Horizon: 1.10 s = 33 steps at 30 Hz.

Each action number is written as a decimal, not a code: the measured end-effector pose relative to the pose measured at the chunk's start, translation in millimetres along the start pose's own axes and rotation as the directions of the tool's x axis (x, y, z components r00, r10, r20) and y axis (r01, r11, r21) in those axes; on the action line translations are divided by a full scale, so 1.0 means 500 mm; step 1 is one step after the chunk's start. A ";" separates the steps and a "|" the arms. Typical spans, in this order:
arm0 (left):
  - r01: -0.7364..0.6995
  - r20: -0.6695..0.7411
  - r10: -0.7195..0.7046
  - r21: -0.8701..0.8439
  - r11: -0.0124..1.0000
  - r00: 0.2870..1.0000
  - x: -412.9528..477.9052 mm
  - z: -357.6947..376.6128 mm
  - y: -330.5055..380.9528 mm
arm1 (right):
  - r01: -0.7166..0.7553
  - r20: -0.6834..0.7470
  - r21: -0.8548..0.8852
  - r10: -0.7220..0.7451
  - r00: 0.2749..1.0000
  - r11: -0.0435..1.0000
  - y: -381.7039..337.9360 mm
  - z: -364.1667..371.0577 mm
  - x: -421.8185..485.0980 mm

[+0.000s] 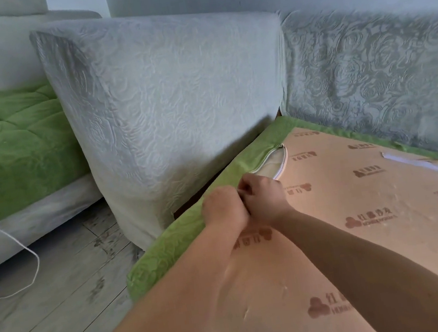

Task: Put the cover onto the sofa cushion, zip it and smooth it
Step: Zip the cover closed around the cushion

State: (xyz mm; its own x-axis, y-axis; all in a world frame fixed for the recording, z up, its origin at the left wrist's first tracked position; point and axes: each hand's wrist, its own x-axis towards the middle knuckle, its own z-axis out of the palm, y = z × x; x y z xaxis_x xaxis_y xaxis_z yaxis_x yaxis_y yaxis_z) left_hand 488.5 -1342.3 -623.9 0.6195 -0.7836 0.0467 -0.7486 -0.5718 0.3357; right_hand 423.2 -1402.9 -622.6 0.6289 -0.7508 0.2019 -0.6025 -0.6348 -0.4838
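Note:
The sofa cushion lies flat in front of me, its tan printed underside (358, 202) facing up. A green textured cover (172, 245) wraps its left edge. Along that edge a short stretch of zip (279, 161) gapes open near the far corner, showing cream foam (267, 166) inside. My left hand (223, 207) grips the green cover edge just below the gap. My right hand (264, 196) is pressed against it, fingers curled and pinching at the zip line; the zip pull itself is hidden by the fingers.
A pale grey-green sofa armrest (170, 110) stands right beside the cushion's left edge. A rose-patterned backrest (377, 76) runs along the far side. Another sofa with a green seat (13, 149) is at left. A white cord (24, 249) trails over the wood floor (64, 314).

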 end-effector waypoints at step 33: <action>0.111 -0.022 -0.114 -0.105 0.988 0.993 0.156 0.091 0.131 | -0.020 -0.017 -0.072 0.019 1.000 0.997 0.134 -0.054 0.204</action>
State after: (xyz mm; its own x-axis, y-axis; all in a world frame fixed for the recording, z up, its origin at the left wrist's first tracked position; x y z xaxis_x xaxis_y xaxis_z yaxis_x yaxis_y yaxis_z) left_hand 477.0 -1451.8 -641.0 0.7055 -0.7081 0.0291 -0.6464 -0.6261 0.4361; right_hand 433.6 -1526.8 -611.3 0.6088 -0.7658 0.2072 -0.6488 -0.6310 -0.4253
